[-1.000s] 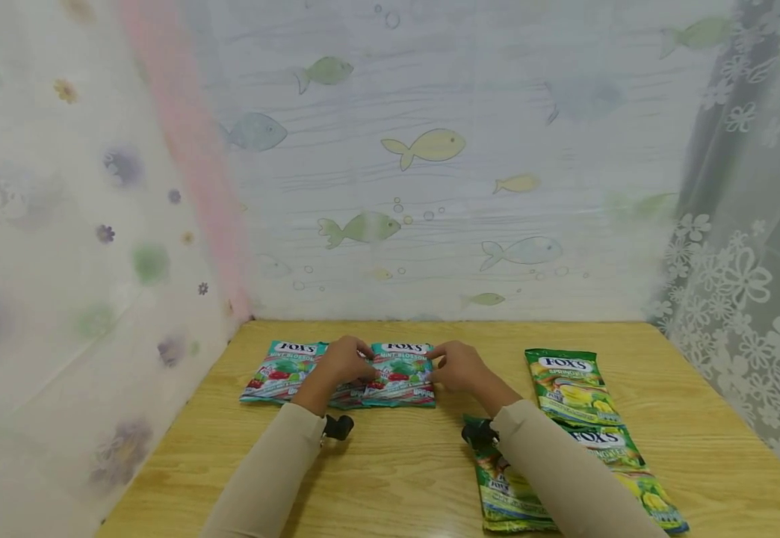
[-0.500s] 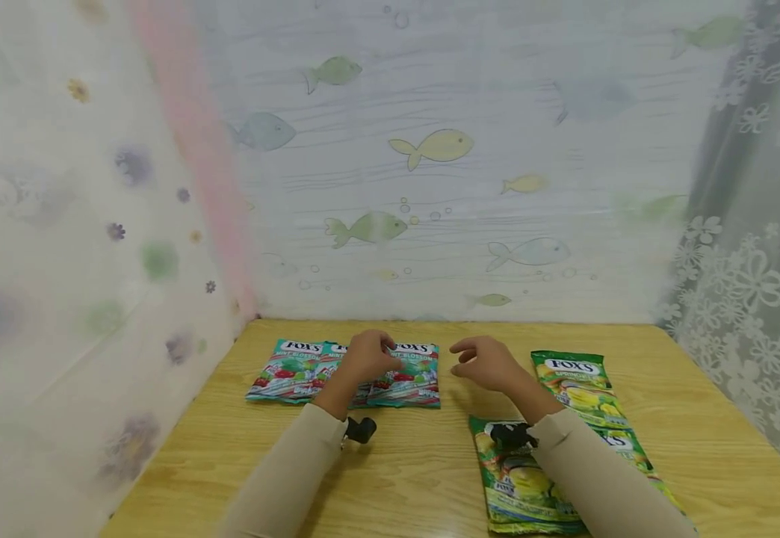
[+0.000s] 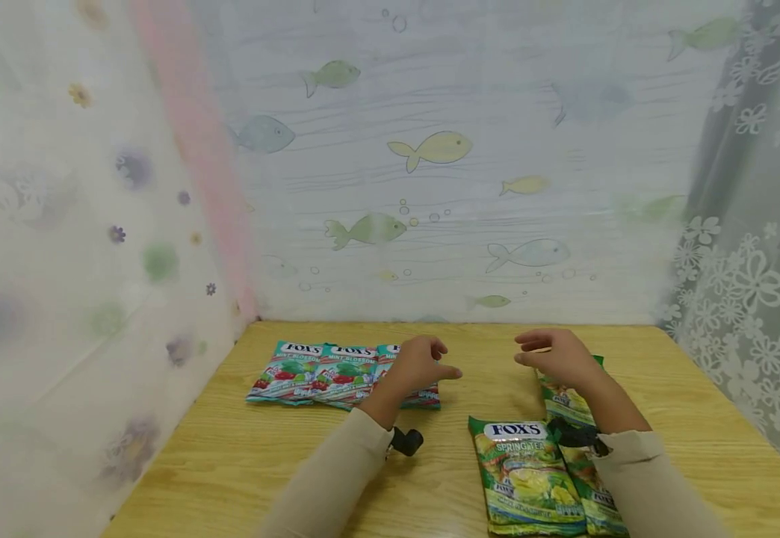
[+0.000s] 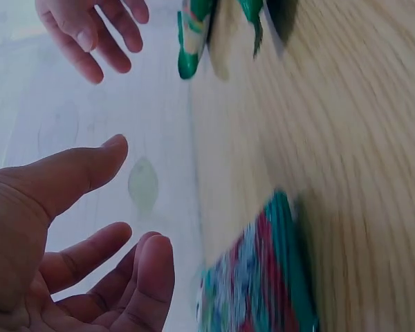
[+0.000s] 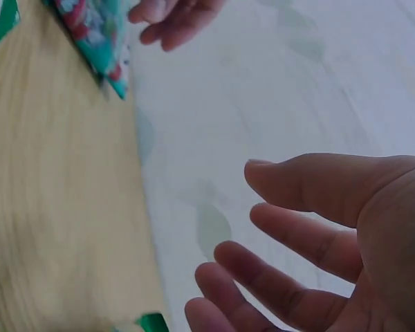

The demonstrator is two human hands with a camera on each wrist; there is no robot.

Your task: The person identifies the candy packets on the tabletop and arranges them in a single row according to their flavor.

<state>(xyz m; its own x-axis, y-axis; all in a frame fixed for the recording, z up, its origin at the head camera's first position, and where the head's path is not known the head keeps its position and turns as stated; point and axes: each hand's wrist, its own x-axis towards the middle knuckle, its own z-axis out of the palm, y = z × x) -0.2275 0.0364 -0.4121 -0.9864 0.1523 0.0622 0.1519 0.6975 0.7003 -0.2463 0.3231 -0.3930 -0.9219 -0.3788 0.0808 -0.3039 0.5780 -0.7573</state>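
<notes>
Three teal Fox's Mint Blossom candy bags (image 3: 346, 377) lie in an overlapping row at the back left of the table. My left hand (image 3: 417, 366) hovers in front of the rightmost bag and partly hides it; its fingers are spread and hold nothing. To the right, my right hand (image 3: 558, 360) hangs above the rear green Fox's Spring Tea bag (image 3: 565, 403), fingers loosely bent, nothing in them. A nearer Spring Tea bag (image 3: 524, 474) lies at the front right, overlapping another that my right forearm partly covers. Both wrist views show the hands apart from the bags.
The bags lie on a wooden table (image 3: 262, 471). Behind it hangs a pale curtain (image 3: 444, 246) with fish prints; a flower-print sheet (image 3: 94, 314) runs along the left and a lace curtain (image 3: 753, 299) along the right.
Both hands have come away from the rightmost Mint Blossom bag and moved right, the right hand over the Spring Tea bags. The Mint Blossom bags now lie by themselves in a row.
</notes>
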